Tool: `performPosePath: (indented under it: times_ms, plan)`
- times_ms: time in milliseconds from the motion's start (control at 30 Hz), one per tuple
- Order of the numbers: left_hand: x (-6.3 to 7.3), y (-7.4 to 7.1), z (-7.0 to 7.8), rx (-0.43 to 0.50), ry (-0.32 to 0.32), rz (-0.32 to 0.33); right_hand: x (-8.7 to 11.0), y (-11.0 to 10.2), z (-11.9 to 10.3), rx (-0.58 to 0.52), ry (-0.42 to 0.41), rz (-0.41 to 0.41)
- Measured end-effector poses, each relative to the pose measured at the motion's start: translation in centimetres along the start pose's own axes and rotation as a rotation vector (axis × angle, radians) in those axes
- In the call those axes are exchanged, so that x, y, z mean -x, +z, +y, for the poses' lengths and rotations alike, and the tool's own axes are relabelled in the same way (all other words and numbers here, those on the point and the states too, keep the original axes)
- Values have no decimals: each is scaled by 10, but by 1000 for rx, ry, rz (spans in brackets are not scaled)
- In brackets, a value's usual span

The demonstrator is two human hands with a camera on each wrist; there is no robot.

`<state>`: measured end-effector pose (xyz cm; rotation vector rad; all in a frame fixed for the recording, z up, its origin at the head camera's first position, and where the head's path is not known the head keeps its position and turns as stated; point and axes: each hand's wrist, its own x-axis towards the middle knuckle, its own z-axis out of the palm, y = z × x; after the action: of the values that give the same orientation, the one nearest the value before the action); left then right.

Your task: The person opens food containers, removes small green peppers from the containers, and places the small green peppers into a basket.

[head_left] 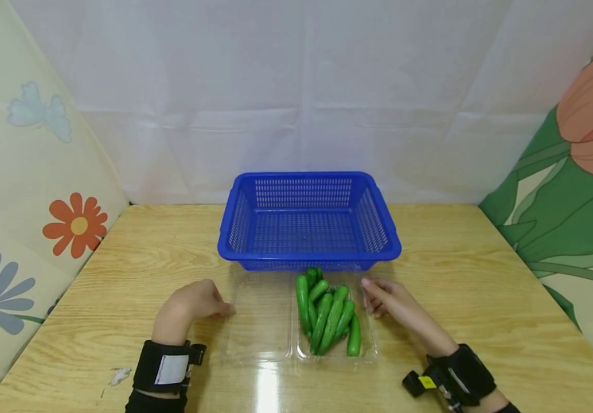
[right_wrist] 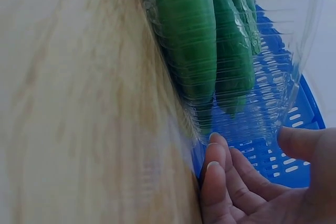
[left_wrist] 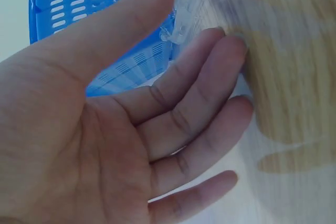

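Head view alone, both hands point(head_left: 193, 302) point(head_left: 390, 296) (cucumbers point(head_left: 321, 324) between)

Lower left of head view: my left hand point(head_left: 193, 305) is bare, with a wide black wristband point(head_left: 144, 362), white rectangular patch point(head_left: 171, 369), small black block point(head_left: 197, 354) on its right edge, my black sleeve point(head_left: 154, 404) below. Lower right: my right hand point(head_left: 393, 301), also bare; black cuff point(head_left: 474, 370), thin pale stripe, dark module point(head_left: 412, 385) with yellow label point(head_left: 427, 382), silvery bits. Black sleeve end point(head_left: 509, 409) at bottom edge.
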<state>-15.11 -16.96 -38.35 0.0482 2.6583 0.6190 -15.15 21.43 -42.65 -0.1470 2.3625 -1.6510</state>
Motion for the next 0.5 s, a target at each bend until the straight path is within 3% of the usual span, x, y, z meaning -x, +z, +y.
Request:
performPosePath:
  times_ms: [167, 267, 333, 500]
  plan:
    - [0, -2, -1, -19, 8, 24, 0, 0, 0, 11, -14, -3]
    - [0, -2, 3, -30, 45, 61, 0, 0, 0, 15, -25, -7]
    - [0, -2, 7, 8, 114, 74, 0, 0, 0, 17, -31, -8]
    - [-5, 6, 22, 142, 407, 38, 0, 0, 0, 24, -41, -9]
